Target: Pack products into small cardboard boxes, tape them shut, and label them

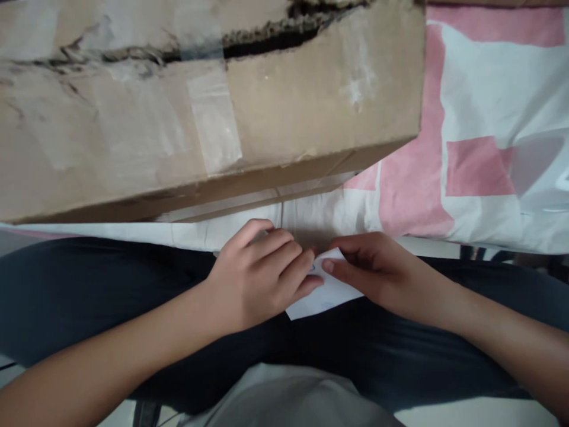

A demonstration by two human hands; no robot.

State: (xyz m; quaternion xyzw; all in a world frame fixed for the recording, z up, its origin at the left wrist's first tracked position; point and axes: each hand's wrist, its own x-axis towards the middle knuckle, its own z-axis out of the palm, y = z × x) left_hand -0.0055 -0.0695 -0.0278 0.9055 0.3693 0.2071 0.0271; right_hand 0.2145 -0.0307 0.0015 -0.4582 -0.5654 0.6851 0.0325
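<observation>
A small white piece of paper (326,293) with a bit of blue marking is held low over my lap. My right hand (377,270) pinches its right side, thumb on top and fingers behind. At the left side of the paper, my left hand (262,276) is closed with curled fingers, its thumb and forefinger against the sheet. A pale bit shows between the fingers of my left hand; I cannot make out whether it belongs to the same paper. The left fingertips are mostly hidden.
A large worn cardboard box (311,107) with clear tape and a torn, gaping top seam stands just ahead, on a pink and white cloth (409,190). Clear plastic (544,172) lies at the far right. My dark-trousered legs (111,284) are spread below.
</observation>
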